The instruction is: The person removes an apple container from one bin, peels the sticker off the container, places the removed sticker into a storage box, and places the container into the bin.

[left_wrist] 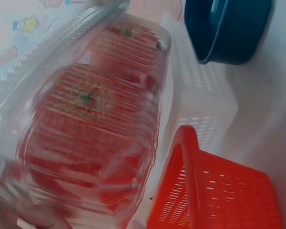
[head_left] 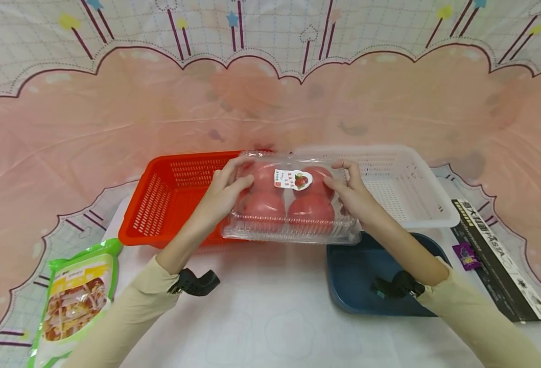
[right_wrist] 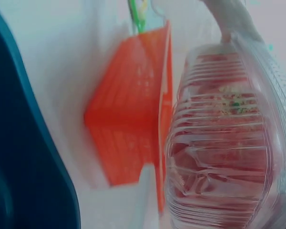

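A clear plastic clamshell box of tomatoes [head_left: 285,204] is held up between both hands, over the inner edges of the two baskets. Red tomatoes fill it, and a white label [head_left: 293,179] sits on the lid. My left hand [head_left: 229,189] grips its left end, thumb on top. The right hand [head_left: 354,193] grips the right end the same way, thumb over the lid. In the left wrist view the ribbed side of the box [left_wrist: 95,119] shows green stem spots on the tomatoes. The right wrist view shows another ribbed side [right_wrist: 219,138], close up.
Behind the box stand a red basket [head_left: 160,204] on the left and a white basket [head_left: 417,189] on the right. A dark blue bin [head_left: 357,286] lies below the right forearm. A green food bag [head_left: 77,291] is at left; a black pasta box [head_left: 495,255] and purple packet [head_left: 466,256] at right.
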`<state>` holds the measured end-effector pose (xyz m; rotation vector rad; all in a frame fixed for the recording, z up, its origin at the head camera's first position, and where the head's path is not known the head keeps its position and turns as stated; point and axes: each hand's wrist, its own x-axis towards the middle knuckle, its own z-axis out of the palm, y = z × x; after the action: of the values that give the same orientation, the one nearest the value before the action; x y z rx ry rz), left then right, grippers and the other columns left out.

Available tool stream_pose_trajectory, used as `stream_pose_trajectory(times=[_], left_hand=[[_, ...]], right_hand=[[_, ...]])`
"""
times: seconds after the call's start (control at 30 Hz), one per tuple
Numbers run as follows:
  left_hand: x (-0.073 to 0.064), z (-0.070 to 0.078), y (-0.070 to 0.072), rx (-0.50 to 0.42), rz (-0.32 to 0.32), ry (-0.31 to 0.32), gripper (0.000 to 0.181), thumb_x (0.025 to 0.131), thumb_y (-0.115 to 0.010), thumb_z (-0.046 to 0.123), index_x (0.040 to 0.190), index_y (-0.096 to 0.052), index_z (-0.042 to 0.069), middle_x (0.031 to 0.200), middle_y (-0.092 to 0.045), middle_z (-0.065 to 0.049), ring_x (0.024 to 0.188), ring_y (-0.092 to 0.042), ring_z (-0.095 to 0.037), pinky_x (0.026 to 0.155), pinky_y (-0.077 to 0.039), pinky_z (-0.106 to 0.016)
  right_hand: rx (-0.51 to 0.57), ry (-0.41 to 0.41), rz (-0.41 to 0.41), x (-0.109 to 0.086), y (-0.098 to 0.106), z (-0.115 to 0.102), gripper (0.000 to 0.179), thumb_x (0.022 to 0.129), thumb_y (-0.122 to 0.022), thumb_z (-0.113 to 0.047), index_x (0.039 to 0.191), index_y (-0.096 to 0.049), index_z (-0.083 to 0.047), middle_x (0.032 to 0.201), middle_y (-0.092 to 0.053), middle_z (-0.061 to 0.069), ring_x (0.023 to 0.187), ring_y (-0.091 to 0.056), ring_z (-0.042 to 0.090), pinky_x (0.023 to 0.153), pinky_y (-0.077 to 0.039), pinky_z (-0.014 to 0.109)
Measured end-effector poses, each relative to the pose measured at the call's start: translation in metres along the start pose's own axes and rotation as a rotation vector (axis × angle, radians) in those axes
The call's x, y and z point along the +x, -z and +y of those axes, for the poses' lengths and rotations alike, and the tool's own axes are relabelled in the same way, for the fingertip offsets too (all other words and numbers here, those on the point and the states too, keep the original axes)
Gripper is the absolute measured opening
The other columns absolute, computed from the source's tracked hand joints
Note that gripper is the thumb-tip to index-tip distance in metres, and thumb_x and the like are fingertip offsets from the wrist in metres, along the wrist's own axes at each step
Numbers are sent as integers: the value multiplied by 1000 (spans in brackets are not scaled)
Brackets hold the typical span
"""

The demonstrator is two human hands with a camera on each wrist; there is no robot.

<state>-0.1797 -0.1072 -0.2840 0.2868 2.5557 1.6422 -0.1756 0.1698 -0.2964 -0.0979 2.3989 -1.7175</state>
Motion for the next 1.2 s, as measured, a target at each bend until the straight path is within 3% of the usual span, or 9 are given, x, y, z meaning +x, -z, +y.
stream_pose_trajectory(times=[0.27, 0.4, 0.63, 0.77, 0.97, 1.07, 1.2], left_hand=[[-46, -7, 10, 77, 15, -11, 42, 100, -48, 30, 141, -43, 29, 114, -39, -14, 106, -36, -23, 77, -47, -32], [-69, -7, 11, 95, 25, -31, 41, 99, -49, 27, 139, -45, 26, 103, -38, -14, 97, -36, -23, 68, -48, -29], [-103, -11, 8, 88, 34, -15, 40, 98, -52, 27, 137, -45, 32, 105, -37, -12, 98, -35, -23, 66, -52, -30], [-122, -15, 5, 67, 53, 9, 40, 97, -54, 29, 135, -46, 36, 104, -37, -10, 97, -33, -21, 65, -48, -30], [-149, -27, -1, 92, 110, -11, 39, 97, -54, 25, 135, -47, 37, 95, -33, -5, 83, -30, -15, 61, -32, -30], [-159, -34, -3, 113, 129, -29, 40, 98, -53, 22, 134, -47, 37, 94, -34, -3, 79, -31, -12, 61, -32, -30], [-166, -40, -4, 128, 137, -31, 40, 98, -54, 22, 134, -47, 38, 93, -34, -3, 76, -32, -12, 60, -32, -29]], right_hand=[[-21, 36, -44, -27, -21, 1, 46, 101, -48, -33, 135, -22, -17, 73, -36, 3, 56, -38, 11, 52, -38, 25], [-36, 47, -50, -44, -29, 0, 47, 100, -49, -31, 136, -22, -16, 94, -41, 11, 71, -45, 16, 59, -40, 27], [0, 38, -19, -68, -47, 8, 43, 100, -50, -28, 134, -26, -18, 117, -44, 18, 100, -51, 26, 79, -44, 31], [41, 39, -24, -82, -58, 15, 42, 100, -51, -25, 133, -27, -18, 124, -46, 16, 103, -55, 25, 85, -46, 31], [44, 35, -46, -99, -70, 21, 41, 98, -54, -26, 130, -30, -20, 128, -44, 15, 98, -58, 24, 82, -50, 31], [39, 37, -54, -105, -75, 25, 40, 97, -55, -26, 129, -32, -20, 134, -39, 13, 102, -57, 25, 80, -51, 32], [47, 38, -43, -111, -83, 32, 40, 97, -56, -25, 129, -32, -18, 142, -30, 10, 128, -37, 30, 98, -39, 44]])
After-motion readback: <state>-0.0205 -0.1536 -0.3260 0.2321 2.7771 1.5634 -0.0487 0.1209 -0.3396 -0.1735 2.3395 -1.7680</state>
